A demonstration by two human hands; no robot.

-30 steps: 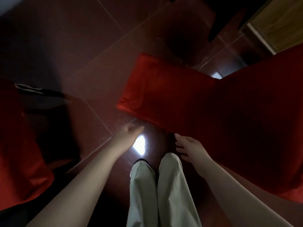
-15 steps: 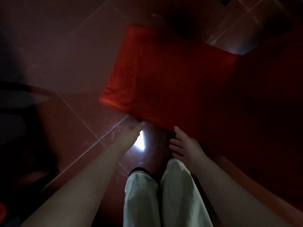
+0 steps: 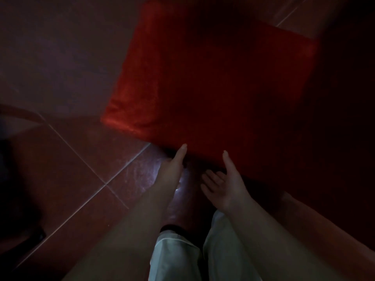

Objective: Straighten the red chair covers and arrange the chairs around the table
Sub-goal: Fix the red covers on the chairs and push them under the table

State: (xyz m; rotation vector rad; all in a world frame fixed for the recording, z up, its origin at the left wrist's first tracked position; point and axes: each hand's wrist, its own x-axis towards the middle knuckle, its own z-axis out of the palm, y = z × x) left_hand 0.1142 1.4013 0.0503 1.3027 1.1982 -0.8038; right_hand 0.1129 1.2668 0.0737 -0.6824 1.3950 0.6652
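This is a dim indoor room, most likely a dining or banquet space, though too dark to be sure. The floor [image 3: 67, 179] is laid with large glossy red-brown tiles split by pale grout lines, and a patch of reflected light [image 3: 178, 188] shines off them. A red chair cover [image 3: 213, 88] of smooth draped cloth hangs down towards it.

the red chair cover [image 3: 213, 82] is a broad sheet of red cloth, stretched quite smooth, with a few small wrinkles and a soft shine at its near left corner. it fills the upper middle of the view; its right part is lost in shadow.
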